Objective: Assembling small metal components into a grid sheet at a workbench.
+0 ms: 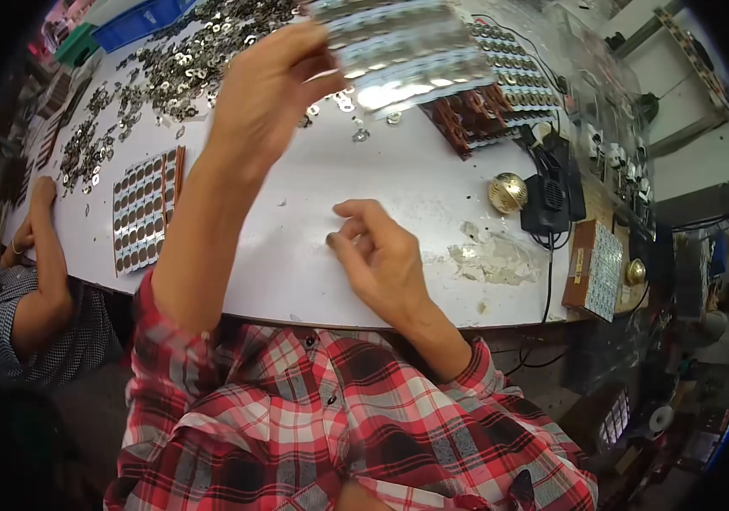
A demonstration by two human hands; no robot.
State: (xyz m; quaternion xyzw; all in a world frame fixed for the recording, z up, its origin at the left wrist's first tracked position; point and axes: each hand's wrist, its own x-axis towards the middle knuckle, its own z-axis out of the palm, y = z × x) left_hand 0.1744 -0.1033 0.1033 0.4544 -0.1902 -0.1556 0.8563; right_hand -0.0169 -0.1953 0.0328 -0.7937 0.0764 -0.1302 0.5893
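My left hand (266,89) is raised over the far middle of the table, its fingers closed on the left edge of a shiny silver panel (407,51). The panel carries rows of parts and is smeared by motion and glare. My right hand (379,255) hovers near the table's front, its fingers loosely curled and the thumb apart from the forefinger, with nothing visible between them. Behind the held panel's right side lies a stack of similar panels (522,72) with round metal discs, beside brown frames (471,119).
Many loose metal pieces (185,68) cover the far left of the white table (296,204). A disc-filled panel (139,213) lies at left, near another person's arms (49,255). At right are a golden ball (508,193), a black power adapter (545,204) with cables, and a brown-sided block (594,268).
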